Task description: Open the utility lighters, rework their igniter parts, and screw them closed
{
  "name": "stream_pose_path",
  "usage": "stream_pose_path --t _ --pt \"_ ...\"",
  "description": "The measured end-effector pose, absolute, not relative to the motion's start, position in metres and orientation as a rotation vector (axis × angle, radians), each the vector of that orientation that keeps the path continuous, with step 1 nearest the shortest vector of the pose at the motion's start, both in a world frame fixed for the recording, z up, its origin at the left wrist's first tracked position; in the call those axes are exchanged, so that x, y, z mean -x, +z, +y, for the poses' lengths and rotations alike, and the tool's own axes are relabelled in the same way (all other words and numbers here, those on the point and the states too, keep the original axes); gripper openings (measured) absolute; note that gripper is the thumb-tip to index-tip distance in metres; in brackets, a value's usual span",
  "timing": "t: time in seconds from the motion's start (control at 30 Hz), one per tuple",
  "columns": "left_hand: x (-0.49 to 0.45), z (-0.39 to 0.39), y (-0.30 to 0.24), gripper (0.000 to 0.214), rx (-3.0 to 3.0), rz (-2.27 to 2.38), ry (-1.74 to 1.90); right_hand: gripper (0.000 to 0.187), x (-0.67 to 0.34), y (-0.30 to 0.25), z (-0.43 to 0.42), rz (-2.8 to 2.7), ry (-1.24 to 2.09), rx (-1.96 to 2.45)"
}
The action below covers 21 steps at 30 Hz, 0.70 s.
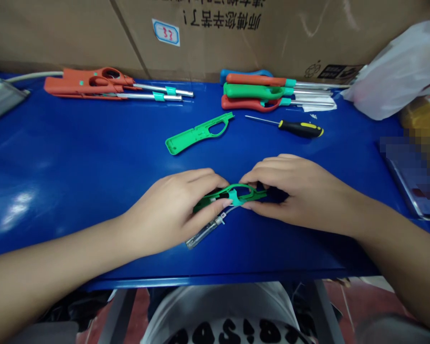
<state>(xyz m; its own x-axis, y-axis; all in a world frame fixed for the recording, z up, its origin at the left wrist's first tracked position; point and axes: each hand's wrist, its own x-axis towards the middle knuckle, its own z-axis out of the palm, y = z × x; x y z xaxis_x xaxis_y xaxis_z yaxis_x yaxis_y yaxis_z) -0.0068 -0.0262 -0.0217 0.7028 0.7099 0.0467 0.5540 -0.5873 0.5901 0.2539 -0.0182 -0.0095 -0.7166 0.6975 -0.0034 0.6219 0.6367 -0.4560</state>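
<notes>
Both of my hands grip a green plastic utility lighter body [229, 195] above the blue table, with a teal clip [235, 197] at its middle. My left hand [172, 208] holds the end nearest the metal nozzle tube [205, 231], which slants down to the left. My right hand [294, 191] pinches the far end. A loose green lighter half-shell [199, 134] lies just beyond my hands, and a black-and-yellow screwdriver [301, 129] lies to its right.
Assembled orange lighters [89, 82] lie at the back left of the blue table [68, 157]. Green and orange lighters [258, 91] lie at the back right, near a white plastic bag [397, 74]. Cardboard boxes [208, 33] stand behind the table.
</notes>
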Motion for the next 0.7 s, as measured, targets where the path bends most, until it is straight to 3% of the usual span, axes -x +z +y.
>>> stream_pose_path --t 0.4,0.7 --pt "0.0052 -0.0253 -0.0215 0.018 -2.353 0.925 0.379 0.036 -0.2565 -0.0063 -0.0198 -2.843 0.313 0.888" --pt "0.0036 -0.0240 -0.0195 0.018 -2.202 0.900 0.455 0.039 -0.2572 -0.0076 -0.0186 -2.840 0.220 0.826"
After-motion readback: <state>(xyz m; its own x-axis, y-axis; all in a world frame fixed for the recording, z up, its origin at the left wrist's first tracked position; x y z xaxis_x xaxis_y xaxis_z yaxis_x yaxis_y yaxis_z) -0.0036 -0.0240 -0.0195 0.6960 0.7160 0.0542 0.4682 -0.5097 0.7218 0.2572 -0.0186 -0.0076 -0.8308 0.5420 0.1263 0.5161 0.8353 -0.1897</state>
